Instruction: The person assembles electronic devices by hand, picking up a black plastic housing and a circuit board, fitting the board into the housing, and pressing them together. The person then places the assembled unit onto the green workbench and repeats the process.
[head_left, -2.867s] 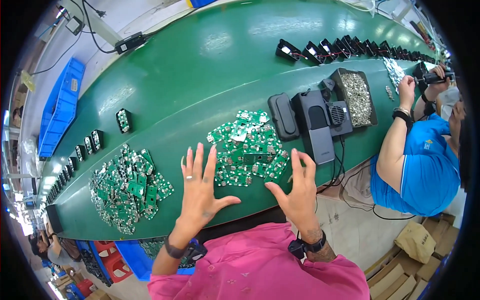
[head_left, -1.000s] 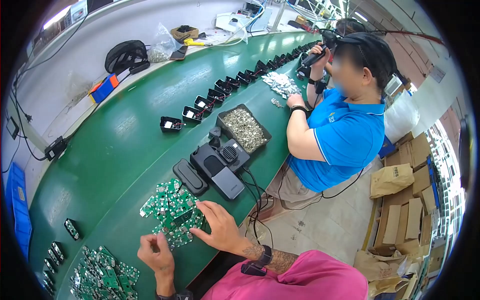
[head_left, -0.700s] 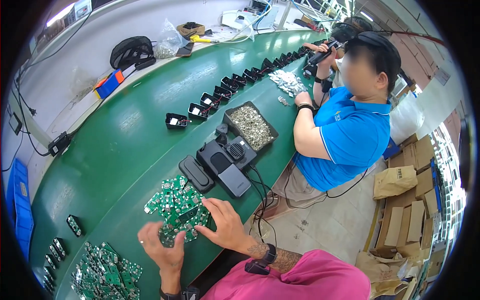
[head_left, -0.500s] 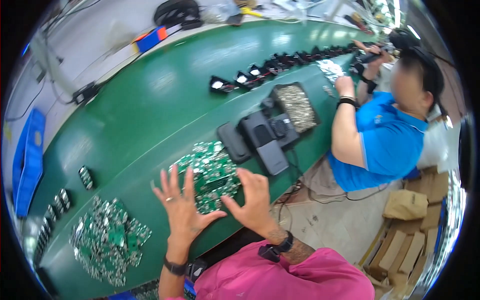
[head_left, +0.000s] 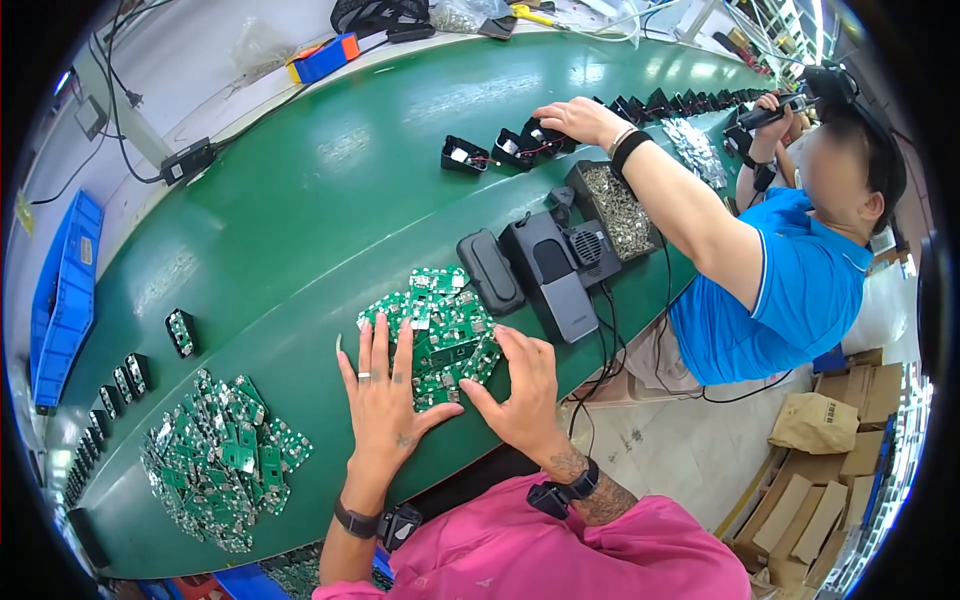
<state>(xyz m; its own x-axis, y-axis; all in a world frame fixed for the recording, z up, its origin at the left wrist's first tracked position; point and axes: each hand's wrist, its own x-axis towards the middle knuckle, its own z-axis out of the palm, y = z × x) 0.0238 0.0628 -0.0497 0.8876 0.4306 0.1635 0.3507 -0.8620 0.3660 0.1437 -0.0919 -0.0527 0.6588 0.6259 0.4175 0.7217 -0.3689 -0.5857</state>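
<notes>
So from the head cam, a heap of green circuit boards sits on the green workbench, right between both hands. Left hand is laid flat at the heap's left edge, fingers a bit spread, thumb stuck out. Right hand cups the other edge, fingers close together, thumb well apart from them. Bigger board pile off to the left, black speakerphone-looking case just past the heap, and a co-worker's hand over by the black housings.
</notes>
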